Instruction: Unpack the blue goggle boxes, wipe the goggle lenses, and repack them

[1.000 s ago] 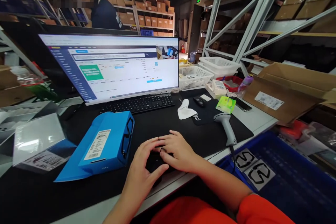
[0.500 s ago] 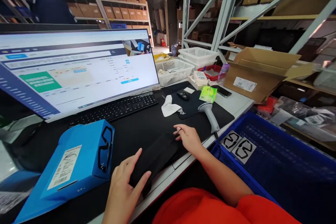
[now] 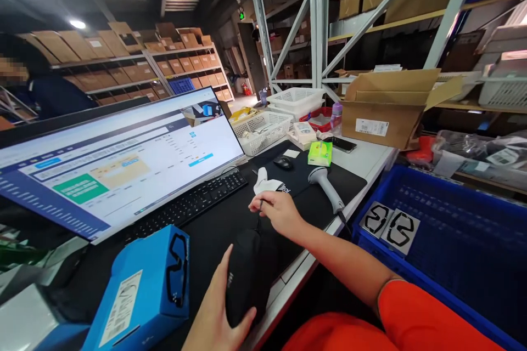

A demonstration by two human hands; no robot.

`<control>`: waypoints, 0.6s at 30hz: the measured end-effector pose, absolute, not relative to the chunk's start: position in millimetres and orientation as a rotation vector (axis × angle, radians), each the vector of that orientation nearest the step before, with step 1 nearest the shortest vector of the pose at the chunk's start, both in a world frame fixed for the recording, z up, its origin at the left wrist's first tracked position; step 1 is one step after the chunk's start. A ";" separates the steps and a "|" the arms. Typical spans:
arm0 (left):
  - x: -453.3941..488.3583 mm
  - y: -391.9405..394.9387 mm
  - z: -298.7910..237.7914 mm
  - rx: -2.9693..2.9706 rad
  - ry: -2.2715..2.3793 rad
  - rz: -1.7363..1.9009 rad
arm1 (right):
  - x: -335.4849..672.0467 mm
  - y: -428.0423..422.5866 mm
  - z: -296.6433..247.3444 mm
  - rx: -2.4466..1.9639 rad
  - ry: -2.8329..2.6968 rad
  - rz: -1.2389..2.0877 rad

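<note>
Head camera shows the black pouch clasped in my left hand, while my right hand, apart from it, pinches the thin cord at the pouch's far end, with the blue box left of my left hand and the grey scanner right of my right hand.

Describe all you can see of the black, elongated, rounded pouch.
The black, elongated, fabric-looking pouch bulges and bears unreadable pale lettering. It points away from the person, near the white desk edge. The left hand clasps its near end; the right hand pinches a thin dark cord at its far end.
</note>
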State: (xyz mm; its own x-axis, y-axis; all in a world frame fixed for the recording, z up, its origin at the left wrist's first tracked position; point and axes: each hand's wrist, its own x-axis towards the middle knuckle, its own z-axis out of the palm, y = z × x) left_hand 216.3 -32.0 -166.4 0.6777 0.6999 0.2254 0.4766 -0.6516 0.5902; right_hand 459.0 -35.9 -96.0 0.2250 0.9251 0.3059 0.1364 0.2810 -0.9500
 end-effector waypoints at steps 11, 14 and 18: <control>226.6 -43.6 -147.2 2.651 1.234 0.923 | 507.6 -31.6 -103.2 -0.688 -1.447 1.498; 234.6 -44.0 -152.8 2.675 1.291 0.889 | 506.6 -42.0 -117.2 -0.739 -1.462 1.522; 232.5 -52.4 -165.4 2.690 1.206 0.923 | 471.7 -47.3 -131.8 -1.137 -1.642 1.280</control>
